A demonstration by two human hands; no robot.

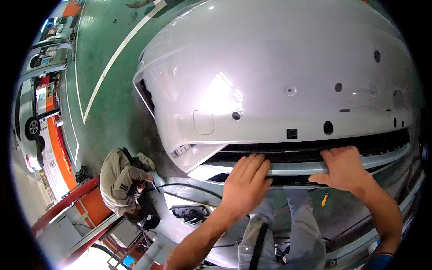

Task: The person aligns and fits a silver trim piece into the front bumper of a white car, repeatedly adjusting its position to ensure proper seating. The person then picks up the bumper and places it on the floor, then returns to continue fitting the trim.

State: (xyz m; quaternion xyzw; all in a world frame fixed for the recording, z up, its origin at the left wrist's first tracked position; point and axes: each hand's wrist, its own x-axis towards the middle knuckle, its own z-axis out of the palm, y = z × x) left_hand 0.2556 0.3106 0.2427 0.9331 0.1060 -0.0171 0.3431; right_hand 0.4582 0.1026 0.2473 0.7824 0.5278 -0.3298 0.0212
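Observation:
A large, glossy silver-grey car bumper cover (265, 58) with several round and square holes fills the upper and right part of the head view. Along its near edge runs a dark slot (288, 155), and below that a silver trim strip (292, 169). My left hand (245, 184) lies over the strip toward its left part, fingers together on top and thumb beneath. Farther right, my right hand (344, 170) clasps the same strip, its fingers over the upper edge and its thumb pointing left below. The undersides of both grips are hidden.
A crouching person (119, 182) works at the lower left, beside a dark hose (191, 186) and black parts (191, 213) on the floor. A yellow-handled tool (324, 200) lies near my legs (288, 225). White lines (112, 65) mark the green floor; a car (29, 126) stands far left.

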